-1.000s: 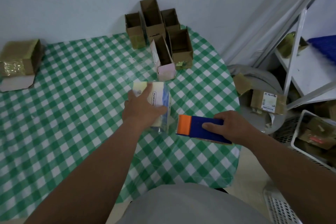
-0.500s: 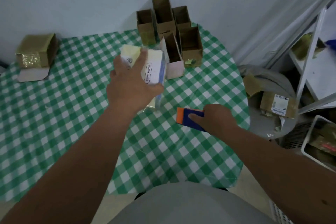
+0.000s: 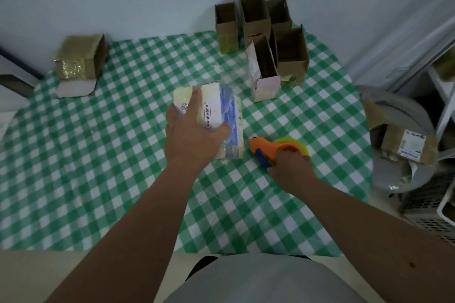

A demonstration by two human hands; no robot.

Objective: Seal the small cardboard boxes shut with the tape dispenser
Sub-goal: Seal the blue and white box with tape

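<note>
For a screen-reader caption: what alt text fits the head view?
Left hand grips a small white and blue box above a green checked table, while the right hand holds an orange tape dispenser beside it. Open cardboard boxes stand behind.

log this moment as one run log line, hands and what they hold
left hand: grips printed box above checked table | right hand: grips tape dispenser on table | open boxes: far side, unsealed

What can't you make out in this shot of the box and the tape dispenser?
All from the head view:
- Box: whether its flaps are taped, since the left hand covers it.
- Tape dispenser: its handle, hidden under the right hand.
- Box label print: too small to read.
</note>
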